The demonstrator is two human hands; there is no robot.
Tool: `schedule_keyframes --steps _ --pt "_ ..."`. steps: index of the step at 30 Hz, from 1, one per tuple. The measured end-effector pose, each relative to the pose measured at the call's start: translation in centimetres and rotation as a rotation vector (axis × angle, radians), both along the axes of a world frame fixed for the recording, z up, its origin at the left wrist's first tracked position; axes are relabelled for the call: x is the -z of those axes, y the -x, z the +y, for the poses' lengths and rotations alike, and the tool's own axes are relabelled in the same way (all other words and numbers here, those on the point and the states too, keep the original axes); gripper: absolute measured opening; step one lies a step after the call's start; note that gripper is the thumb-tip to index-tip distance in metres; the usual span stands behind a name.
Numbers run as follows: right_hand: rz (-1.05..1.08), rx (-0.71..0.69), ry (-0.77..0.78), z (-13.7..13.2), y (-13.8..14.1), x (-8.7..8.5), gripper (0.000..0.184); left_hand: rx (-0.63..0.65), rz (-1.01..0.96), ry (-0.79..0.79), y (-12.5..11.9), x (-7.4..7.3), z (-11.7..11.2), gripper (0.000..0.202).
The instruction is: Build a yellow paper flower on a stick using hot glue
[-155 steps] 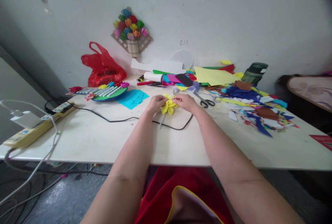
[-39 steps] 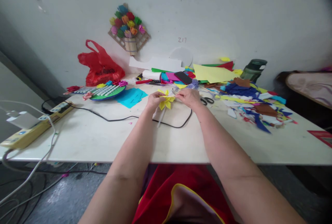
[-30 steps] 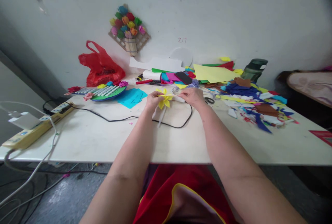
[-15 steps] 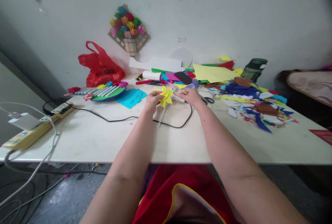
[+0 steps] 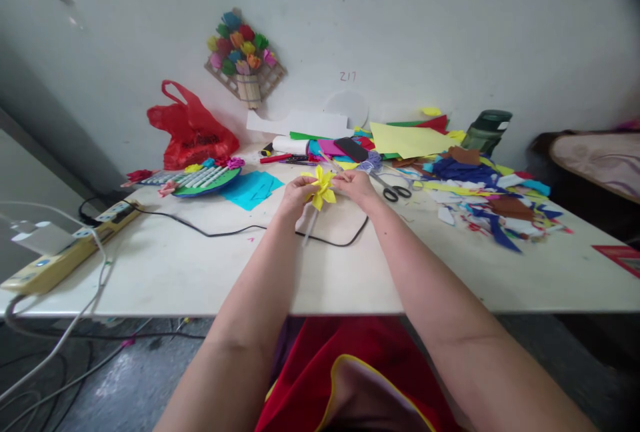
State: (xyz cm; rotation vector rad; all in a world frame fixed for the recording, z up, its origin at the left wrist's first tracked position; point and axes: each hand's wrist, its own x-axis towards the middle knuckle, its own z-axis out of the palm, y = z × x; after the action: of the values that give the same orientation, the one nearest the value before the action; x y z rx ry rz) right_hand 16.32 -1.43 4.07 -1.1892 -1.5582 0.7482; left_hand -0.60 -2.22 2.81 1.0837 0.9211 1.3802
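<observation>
A yellow paper flower (image 5: 323,189) with pointed petals is held just above the table between my hands. My left hand (image 5: 297,193) grips it from the left, fingers closed at its edge. On the right side, my right hand (image 5: 354,185) pinches at the petals, fingertips together. Below the flower a pale translucent stick (image 5: 310,224) slants toward me; what it joins is hidden behind the flower and hands. A black cord (image 5: 340,244) loops beneath. Black-handled scissors (image 5: 395,193) lie right of my right hand.
Blue paper (image 5: 253,190) and a green disc with rolled paper tubes (image 5: 207,179) lie left. A red bag (image 5: 193,129) stands behind. Paper scraps (image 5: 500,209) and a green bottle (image 5: 487,132) are right. A power strip (image 5: 70,252) sits at the left edge.
My right hand has moved left from the white tool with the cord to the flower's right petals. The flower has turned slightly, and the scissors show more fully.
</observation>
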Motion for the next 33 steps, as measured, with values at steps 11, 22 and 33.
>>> schedule_keyframes --steps 11,22,33 --pt "-0.011 0.05 -0.023 0.7 0.2 0.7 0.022 0.109 0.033 -0.003 -0.7 -0.2 -0.8 0.038" --pt "-0.063 0.017 -0.08 0.1 0.2 0.2 0.03 0.134 0.119 0.072 -0.2 -0.5 -0.3 0.031" --pt "-0.027 -0.113 -0.115 -0.8 0.5 -0.4 0.03 0.111 0.074 -0.01 0.2 -0.7 -0.4 0.025"
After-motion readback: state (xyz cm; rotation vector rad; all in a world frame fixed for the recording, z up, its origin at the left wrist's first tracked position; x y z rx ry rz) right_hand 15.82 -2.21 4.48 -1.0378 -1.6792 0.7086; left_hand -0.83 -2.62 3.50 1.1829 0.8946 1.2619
